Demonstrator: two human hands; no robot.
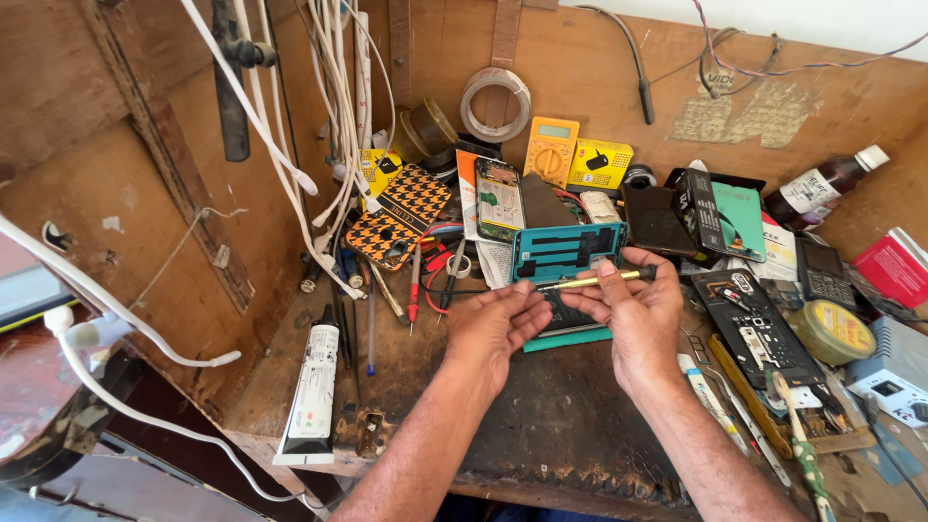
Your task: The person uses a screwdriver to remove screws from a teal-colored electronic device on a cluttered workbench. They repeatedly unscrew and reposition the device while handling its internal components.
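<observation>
Both hands hover above the table [541, 425]. Right hand [633, 314] has its fingers closed around a slim yellow screwdriver [590, 281], held level. Left hand [493, 324], fingers curled, touches its tip. A teal phone frame [565, 249] stands just behind.

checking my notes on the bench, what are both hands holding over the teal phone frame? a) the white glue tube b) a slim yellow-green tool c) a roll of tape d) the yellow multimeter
b: the right hand and left hand pinch a slim yellow-green tool held level, in front of the teal phone frame.
</observation>
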